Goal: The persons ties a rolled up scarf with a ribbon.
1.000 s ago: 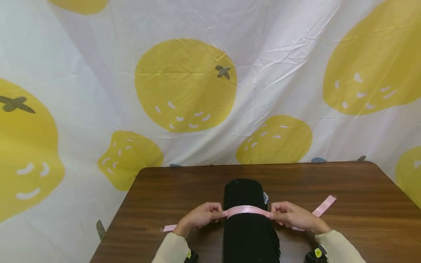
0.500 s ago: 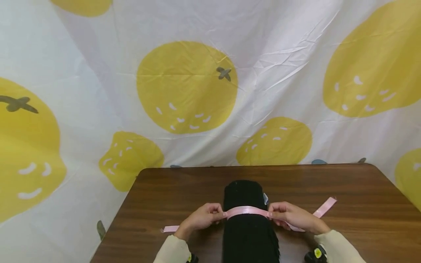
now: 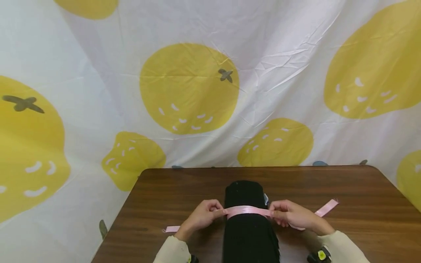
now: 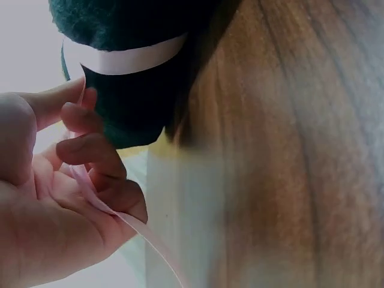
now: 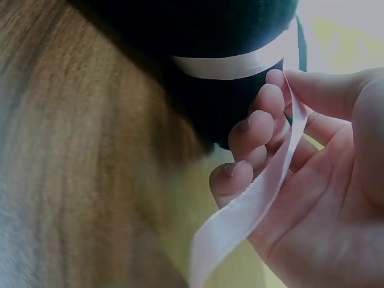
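Observation:
A rolled black cloth point(image 3: 245, 233) lies lengthwise on the table, with a pink ribbon point(image 3: 246, 209) passing over its top and down round its sides. On the cloth's left side, my left hand point(image 3: 202, 216) pinches the ribbon between thumb and forefinger. My right hand point(image 3: 291, 213) pinches it likewise on the right. In the left wrist view the ribbon's tail point(image 4: 144, 231) runs across the palm and hangs past the curled fingers. A wider tail point(image 5: 234, 225) drapes over the fingers in the right wrist view. The ribbon's underside beneath the roll is hidden.
The brown wooden table point(image 3: 184, 186) has rounded far corners. Behind it hangs a white curtain point(image 3: 108, 91) printed with yellow fruit. A small white and blue tag point(image 3: 266, 199) sticks out from the roll's right side. Loose ribbon ends lie left and right.
Both hands keep their hold on the ribbon beside the roll. The left hand has risen slightly and its thumb now lies straighter along the ribbon; the head view has shifted a little.

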Tool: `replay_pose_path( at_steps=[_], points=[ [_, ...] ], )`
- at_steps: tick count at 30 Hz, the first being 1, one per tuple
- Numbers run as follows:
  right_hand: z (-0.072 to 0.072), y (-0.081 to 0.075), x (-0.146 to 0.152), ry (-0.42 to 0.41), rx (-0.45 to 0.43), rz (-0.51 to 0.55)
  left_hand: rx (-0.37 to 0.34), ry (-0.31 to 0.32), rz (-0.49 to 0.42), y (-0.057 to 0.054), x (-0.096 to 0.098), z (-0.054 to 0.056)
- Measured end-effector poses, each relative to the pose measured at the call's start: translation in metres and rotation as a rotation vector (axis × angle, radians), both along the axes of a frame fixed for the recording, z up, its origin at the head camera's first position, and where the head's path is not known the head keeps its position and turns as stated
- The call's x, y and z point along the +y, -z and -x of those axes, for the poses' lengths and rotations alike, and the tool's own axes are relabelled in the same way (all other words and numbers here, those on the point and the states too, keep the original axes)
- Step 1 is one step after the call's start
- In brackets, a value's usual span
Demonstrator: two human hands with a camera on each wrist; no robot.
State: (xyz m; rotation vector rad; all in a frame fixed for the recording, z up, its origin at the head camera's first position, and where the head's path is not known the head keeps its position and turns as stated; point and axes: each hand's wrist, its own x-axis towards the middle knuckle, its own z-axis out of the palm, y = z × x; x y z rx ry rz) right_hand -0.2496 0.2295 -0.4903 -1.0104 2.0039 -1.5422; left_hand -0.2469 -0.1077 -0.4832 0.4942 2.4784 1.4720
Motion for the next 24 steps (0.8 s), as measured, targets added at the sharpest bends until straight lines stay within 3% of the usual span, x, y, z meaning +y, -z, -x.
replay_pose_path(
  at_steps=[8, 16, 20, 24],
  points=[
    [-0.004, -0.018, 0.003, 0.103, 0.158, -0.12, 0.064, 0.012, 0.05, -0.011, -0.003, 0.001],
    [-0.012, -0.031, -0.003, 0.285, 0.515, -0.235, 0.163, 0.0, 0.107, -0.017, -0.002, 0.0],
    [-0.018, -0.034, -0.005, 0.34, 0.6, -0.337, 0.275, -0.037, 0.159, -0.016, -0.001, -0.002],
    [-0.022, -0.035, -0.008, 0.347, 0.635, -0.354, 0.389, -0.08, 0.2, -0.015, 0.001, -0.004]
  ],
)
